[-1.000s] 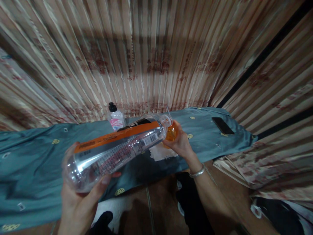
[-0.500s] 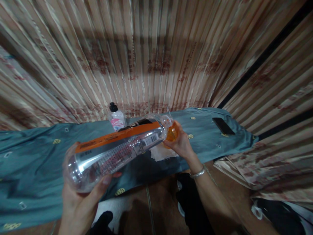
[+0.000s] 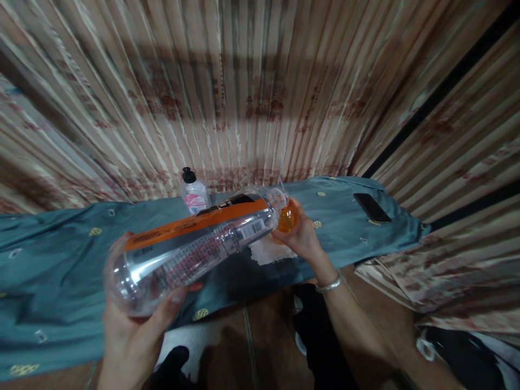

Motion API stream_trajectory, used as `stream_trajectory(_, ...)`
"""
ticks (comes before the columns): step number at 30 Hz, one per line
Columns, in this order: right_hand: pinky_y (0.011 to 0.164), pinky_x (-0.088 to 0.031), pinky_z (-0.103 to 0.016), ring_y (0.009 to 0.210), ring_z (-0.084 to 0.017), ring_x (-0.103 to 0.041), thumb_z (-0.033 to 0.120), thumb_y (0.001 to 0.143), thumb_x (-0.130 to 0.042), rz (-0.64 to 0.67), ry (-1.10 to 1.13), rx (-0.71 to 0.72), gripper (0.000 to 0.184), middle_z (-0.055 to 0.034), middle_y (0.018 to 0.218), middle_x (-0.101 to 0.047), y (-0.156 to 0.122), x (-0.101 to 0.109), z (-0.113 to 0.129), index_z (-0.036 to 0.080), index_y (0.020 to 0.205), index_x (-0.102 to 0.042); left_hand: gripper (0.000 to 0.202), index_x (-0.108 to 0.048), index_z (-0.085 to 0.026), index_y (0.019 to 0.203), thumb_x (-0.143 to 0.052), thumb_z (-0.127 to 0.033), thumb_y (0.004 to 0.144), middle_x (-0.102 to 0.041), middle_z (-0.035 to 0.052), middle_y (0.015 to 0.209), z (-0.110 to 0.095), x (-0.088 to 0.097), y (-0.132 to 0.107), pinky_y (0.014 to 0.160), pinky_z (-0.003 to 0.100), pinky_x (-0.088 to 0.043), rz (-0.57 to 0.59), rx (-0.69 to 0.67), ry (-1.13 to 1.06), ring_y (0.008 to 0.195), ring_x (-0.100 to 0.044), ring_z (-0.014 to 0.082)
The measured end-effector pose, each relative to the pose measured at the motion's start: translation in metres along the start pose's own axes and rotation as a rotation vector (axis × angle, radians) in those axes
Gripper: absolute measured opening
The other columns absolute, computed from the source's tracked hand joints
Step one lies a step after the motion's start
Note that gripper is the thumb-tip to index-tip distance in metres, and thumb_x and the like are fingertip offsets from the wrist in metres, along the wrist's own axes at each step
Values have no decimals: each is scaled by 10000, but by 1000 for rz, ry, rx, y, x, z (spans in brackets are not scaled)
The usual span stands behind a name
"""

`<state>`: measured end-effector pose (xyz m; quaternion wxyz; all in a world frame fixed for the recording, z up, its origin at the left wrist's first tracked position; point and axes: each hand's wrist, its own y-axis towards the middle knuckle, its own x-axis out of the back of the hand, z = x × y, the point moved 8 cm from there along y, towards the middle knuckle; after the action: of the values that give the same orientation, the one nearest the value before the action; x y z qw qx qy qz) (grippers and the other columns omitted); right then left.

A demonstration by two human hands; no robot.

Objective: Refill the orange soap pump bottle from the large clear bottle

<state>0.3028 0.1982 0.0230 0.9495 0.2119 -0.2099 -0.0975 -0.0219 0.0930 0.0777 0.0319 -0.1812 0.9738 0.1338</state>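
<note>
My left hand (image 3: 134, 336) grips the base of a large clear plastic bottle (image 3: 190, 246) with an orange-and-black label, tipped almost level with its open mouth pointing right. My right hand (image 3: 298, 238) is closed around a small orange cup (image 3: 286, 219) held right at the bottle's mouth. A silver bangle sits on my right wrist. Under the cup lies a white cloth (image 3: 266, 252) on the teal table cover (image 3: 60, 271).
A small pump bottle with a black cap and pink label (image 3: 194, 195) stands at the back of the table. A dark phone (image 3: 371, 207) lies at the far right of the cover. Striped reddish curtains (image 3: 252, 92) hang all round. Brown floor shows below.
Hardly anything differs: the bottle and cup stay together, and the whole view has shifted up very slightly.
</note>
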Motion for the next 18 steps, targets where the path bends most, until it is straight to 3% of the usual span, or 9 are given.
stream_trajectory(5, 1175, -518, -515, 1291, -317, -680, 372, 684, -895, 2, -20, -7, 893, -120, 1364, -707, -1, 1, 1, 225, 1461, -481, 1026, -541, -332, 1529, -975, -344, 599, -646, 115, 1415, 0, 1, -2, 615, 391, -696, -4, 12, 1, 893, -748, 294)
stream_trajectory(11, 1179, -508, -524, 1320, -336, -659, 376, 668, -894, -19, -55, 0, 910, -126, 1348, -713, -1, 4, 7, 215, 1466, -488, 979, -573, -297, 1506, -967, -374, 613, -623, 150, 1427, -4, -5, -2, 602, 443, -701, 17, 6, 2, 921, -738, 330)
stream_trajectory(18, 1139, -547, -506, 1273, -329, -691, 358, 661, -899, -27, -65, 0, 912, -126, 1334, -726, -1, 4, 5, 208, 1464, -493, 987, -548, -273, 1538, -958, -369, 645, -622, 157, 1430, -7, -3, -4, 617, 430, -709, 23, 13, 18, 951, -736, 332)
